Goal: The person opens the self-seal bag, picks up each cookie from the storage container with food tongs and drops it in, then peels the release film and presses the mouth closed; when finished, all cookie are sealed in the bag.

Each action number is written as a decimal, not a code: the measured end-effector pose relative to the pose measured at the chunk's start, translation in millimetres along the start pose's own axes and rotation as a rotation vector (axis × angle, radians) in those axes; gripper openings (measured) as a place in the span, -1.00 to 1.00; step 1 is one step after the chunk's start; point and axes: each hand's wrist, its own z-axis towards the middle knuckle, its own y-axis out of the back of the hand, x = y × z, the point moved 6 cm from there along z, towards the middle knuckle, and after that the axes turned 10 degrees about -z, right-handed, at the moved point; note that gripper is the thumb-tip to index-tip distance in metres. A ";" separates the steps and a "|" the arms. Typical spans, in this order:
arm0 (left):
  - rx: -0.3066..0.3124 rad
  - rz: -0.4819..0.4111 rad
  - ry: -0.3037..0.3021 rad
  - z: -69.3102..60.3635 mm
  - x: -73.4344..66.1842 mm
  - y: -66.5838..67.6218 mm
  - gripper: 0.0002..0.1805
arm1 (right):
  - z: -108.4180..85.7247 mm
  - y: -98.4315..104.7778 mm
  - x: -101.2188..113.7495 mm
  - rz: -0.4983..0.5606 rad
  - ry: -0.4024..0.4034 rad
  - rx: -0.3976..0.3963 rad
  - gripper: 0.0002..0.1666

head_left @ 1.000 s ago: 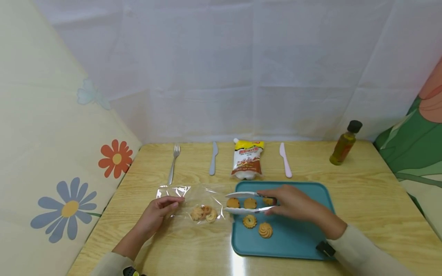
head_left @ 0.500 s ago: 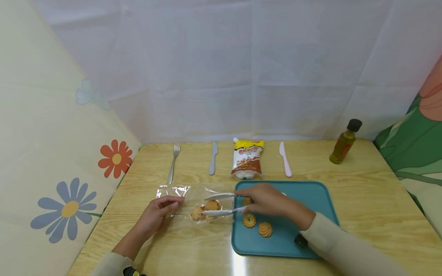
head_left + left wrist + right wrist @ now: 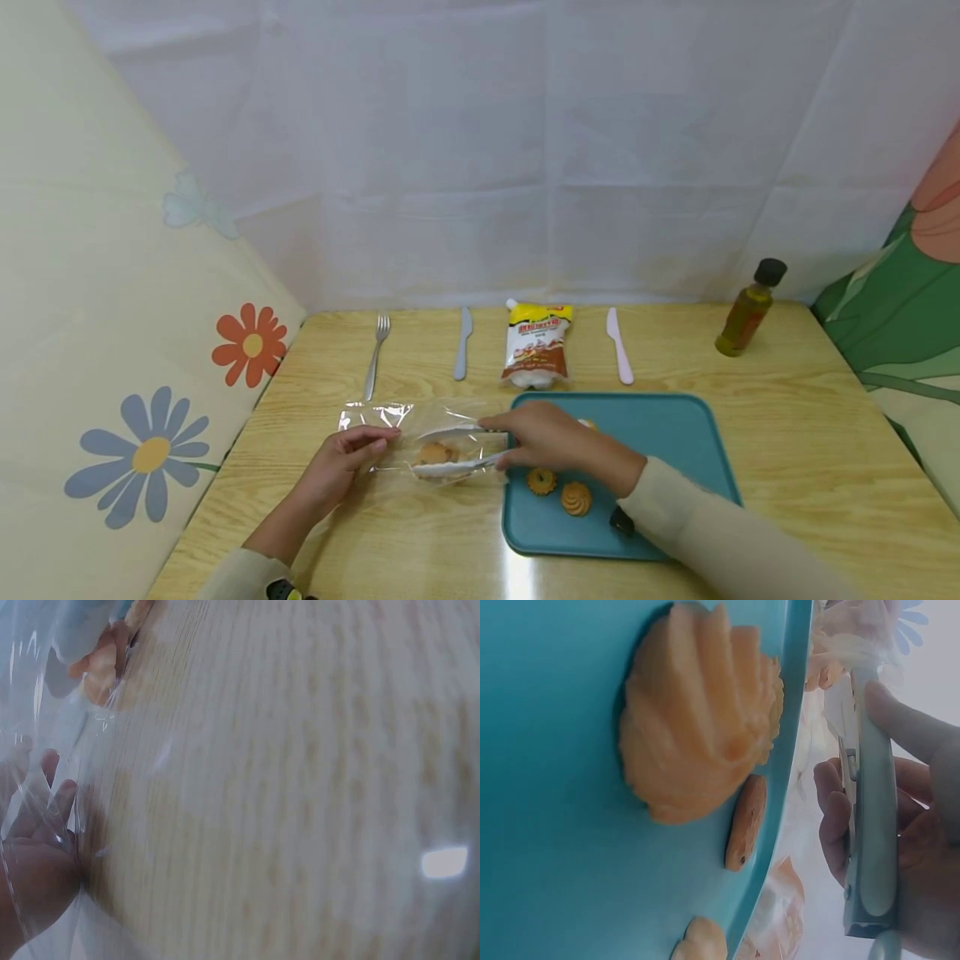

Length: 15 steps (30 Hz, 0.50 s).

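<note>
My left hand pinches a clear plastic bag lying on the table; the left wrist view catches its fingers through the shiny film. Inside the bag are several cookies, partly covered by tongs. My right hand grips these tongs by the handles, with their white tips reaching into the bag around the cookies. On the blue tray, a swirled cookie and a ring-like cookie lie below the right hand. A flat chocolate-chip cookie shows in the right wrist view.
Along the back lie a fork, a grey-blue knife, a yellow, white and brown pouch and a pink knife. A dark-capped oil bottle stands at the back right. Cloth hangs behind the table.
My right hand has moved left from over the tray, carrying a round cookie in the tongs into the bag. The left hand has stayed put.
</note>
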 end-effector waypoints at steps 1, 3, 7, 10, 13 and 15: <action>-0.001 0.000 0.000 -0.1 -0.1 0.0 -0.68 | 0.8 -0.4 0.5 -0.004 -0.001 0.002 -0.25; -0.001 -0.001 0.000 -0.3 -0.2 0.0 -0.67 | 1.7 -0.8 1.1 -0.002 -0.005 0.008 -0.24; 0.000 -0.008 -0.002 0.0 0.1 -0.4 -0.68 | 2.3 -1.8 0.3 0.003 -0.014 0.018 -0.23; 0.002 -0.009 -0.006 0.1 0.2 -0.2 -0.69 | 1.8 -1.5 -0.5 0.008 -0.021 0.020 -0.22; 0.000 -0.008 -0.009 -0.1 0.3 0.1 -0.72 | -0.1 -0.9 -1.7 0.020 -0.025 0.024 -0.20; 0.000 -0.009 -0.009 -0.3 0.8 0.3 -0.74 | -2.2 -0.2 -2.8 0.030 -0.027 0.024 -0.19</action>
